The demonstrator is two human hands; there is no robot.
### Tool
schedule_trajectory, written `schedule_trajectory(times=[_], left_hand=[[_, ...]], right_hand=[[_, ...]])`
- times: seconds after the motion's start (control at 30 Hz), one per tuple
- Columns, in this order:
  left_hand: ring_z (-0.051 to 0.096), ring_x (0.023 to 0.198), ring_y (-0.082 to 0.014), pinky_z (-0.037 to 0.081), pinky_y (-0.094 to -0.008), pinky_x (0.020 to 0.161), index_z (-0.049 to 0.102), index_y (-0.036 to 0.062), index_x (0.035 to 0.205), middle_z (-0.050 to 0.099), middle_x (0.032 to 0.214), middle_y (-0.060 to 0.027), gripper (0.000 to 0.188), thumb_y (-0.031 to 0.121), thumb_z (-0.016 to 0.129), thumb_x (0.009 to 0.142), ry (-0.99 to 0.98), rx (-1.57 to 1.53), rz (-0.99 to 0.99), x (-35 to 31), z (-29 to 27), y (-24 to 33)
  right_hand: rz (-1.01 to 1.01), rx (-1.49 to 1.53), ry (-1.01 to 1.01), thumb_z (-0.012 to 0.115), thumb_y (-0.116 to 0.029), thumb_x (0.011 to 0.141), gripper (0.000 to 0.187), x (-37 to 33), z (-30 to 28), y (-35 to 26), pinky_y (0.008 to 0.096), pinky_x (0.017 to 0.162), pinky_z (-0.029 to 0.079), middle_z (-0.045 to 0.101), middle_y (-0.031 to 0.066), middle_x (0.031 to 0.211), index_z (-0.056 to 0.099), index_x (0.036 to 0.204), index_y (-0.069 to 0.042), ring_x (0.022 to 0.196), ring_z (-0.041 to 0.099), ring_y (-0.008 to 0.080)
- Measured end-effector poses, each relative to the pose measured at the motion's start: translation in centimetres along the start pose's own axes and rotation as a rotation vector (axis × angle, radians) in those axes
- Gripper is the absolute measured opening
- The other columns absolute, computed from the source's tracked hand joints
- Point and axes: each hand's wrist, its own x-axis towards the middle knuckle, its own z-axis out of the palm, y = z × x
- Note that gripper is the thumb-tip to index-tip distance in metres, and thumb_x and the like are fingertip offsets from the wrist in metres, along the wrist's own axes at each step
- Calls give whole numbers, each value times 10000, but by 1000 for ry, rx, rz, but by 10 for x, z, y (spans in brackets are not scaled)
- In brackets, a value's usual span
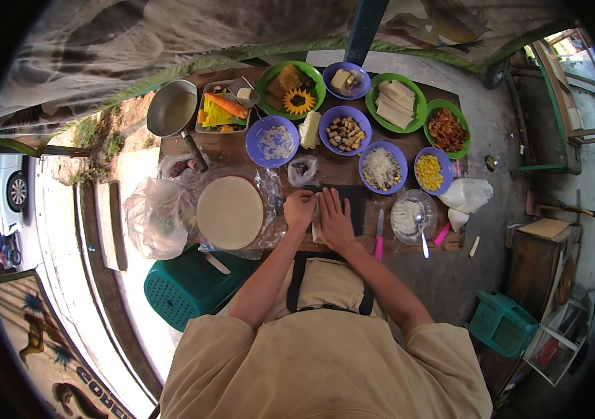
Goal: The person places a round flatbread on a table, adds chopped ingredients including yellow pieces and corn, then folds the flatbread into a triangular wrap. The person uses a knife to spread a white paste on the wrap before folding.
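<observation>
My right hand lies flat with fingers stretched out over a black board at the table's near edge. Beside it, my left hand is closed, its fingertips bent down; what they pinch, if anything, is hidden. A pale strip, perhaps of dough, shows under the right palm. To the left, a round stack of pale wrappers rests on clear plastic. On the right lie a knife with a pink handle and a clear bowl of white paste or flour with a spoon.
Across the back stand purple bowls of corn, grated white food and browned cubes, plus green plates with pale rolls and shredded brown food. A saucepan stands far left; a green stool is below the table's left edge.
</observation>
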Motion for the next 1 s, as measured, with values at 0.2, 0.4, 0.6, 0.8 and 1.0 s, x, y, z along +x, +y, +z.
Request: schedule_trajectory(times=[0.2, 0.4, 0.6, 0.8, 1.0], left_hand=[[777, 835, -178, 613, -303, 728, 711, -59, 1180, 801, 978, -147, 279, 86, 723, 941, -95, -180, -2, -9, -10, -18], [768, 881, -163, 614, -286, 737, 704, -44, 1188, 801, 1009, -122, 264, 73, 705, 951, -123, -108, 27, -21, -19, -40], [765, 914, -164, 609, -294, 768, 704, -42, 1191, 800, 1016, -123, 262, 82, 701, 960, -109, -118, 8, -31, -24, -36], [772, 944, -204, 600, -331, 839, 700, -39, 1224, 792, 1051, -145, 264, 88, 649, 999, -139, -64, 63, -42, -26, -28], [778, 926, -228, 596, -347, 831, 722, 13, 1243, 787, 1057, -163, 271, 75, 631, 995, -161, 9, 212, -62, -22, -18]], right_hand=[[17, 27, 54, 601, -385, 1007, 708, 4, 6, -1, 667, 1209, 262, 333, 194, 1681, 415, 1567, 5, 1596, 246, 358], [0, 35, 64, 624, -412, 996, 741, 4, 11, 0, 666, 1212, 267, 335, 206, 1676, 407, 1569, 6, 1588, 265, 362], [-1, 49, 26, 624, -420, 1005, 753, 5, 2, -3, 656, 1209, 285, 336, 216, 1672, 389, 1577, 12, 1585, 269, 366], [3, 157, -12, 537, -408, 1073, 680, 11, -20, 20, 610, 1218, 309, 338, 190, 1677, 376, 1595, -1, 1579, 286, 349], [-179, 16, -71, 544, -304, 1077, 551, 12, -15, 38, 587, 1192, 362, 374, 153, 1663, 453, 1561, -57, 1559, 323, 345]])
